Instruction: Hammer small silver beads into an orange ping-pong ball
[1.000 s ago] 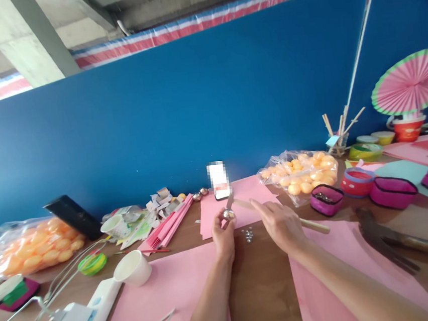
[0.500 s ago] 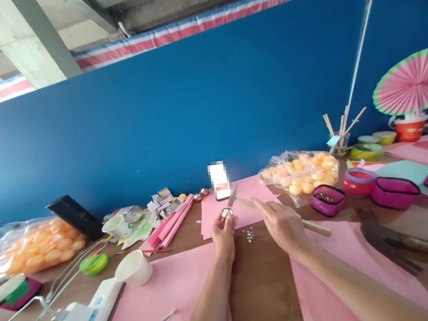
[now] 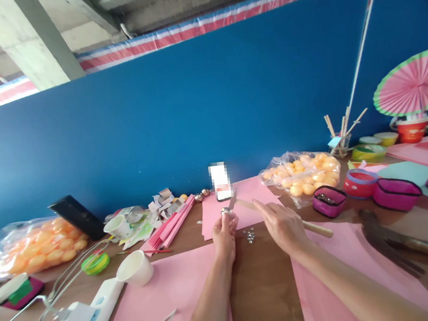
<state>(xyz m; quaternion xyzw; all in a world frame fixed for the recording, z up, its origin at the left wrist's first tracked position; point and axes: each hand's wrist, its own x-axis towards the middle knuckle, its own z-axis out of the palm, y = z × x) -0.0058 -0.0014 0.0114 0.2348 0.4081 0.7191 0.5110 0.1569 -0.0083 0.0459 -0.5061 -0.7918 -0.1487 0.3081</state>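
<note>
My left hand (image 3: 224, 233) is closed around a small shiny silver ball (image 3: 226, 211), held up between thumb and fingers over the brown table. In my right hand (image 3: 285, 224) is a small hammer (image 3: 315, 228); the fist wraps its pale wooden handle, which sticks out on both sides. The dark hammer head sits just above and right of the ball; whether they touch, I cannot tell. Between my hands, several small glittering pieces (image 3: 250, 235) lie loose on the table. A pink sheet (image 3: 250, 217) lies behind them.
Clear bags of orange balls stand at left (image 3: 51, 242) and right (image 3: 309, 174). A larger hammer (image 3: 391, 239) lies at far right, near purple pouches (image 3: 397, 194). A white cup (image 3: 134, 269) and power strip (image 3: 95, 318) are at left. A phone (image 3: 221, 182) leans on the blue wall.
The silver ball has turned a little in my left fingers, and the hammer head has dipped slightly toward it. Both grips stay the same.
</note>
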